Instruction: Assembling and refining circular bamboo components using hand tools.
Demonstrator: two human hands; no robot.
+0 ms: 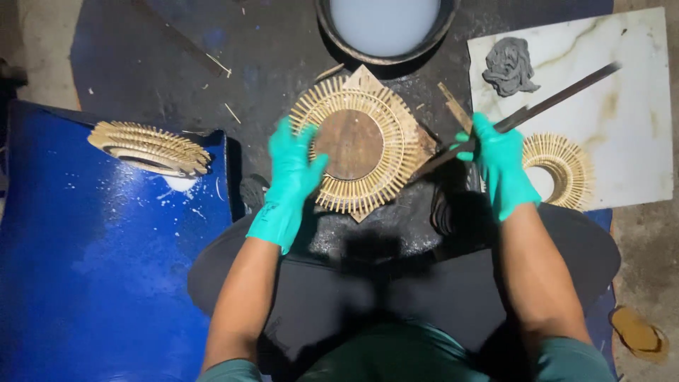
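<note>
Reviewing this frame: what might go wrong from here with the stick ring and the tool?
1. The left hand steadies the stick ring only at its rim, so a push from the long flat tool in the right hand might shift it.
2. The ring's thin sticks look fragile; the tool tip near its right edge may snap some.
3. The basin of pale liquid sits just beyond the ring and could be knocked.

Dark floor (141, 64) carrying a blue sheet (85, 269) with stacked bamboo rings (150, 147), a marble slab (622, 120) holding another ring (566, 166) and grey putty, perhaps (509, 66), and a basin (385, 28).
</note>
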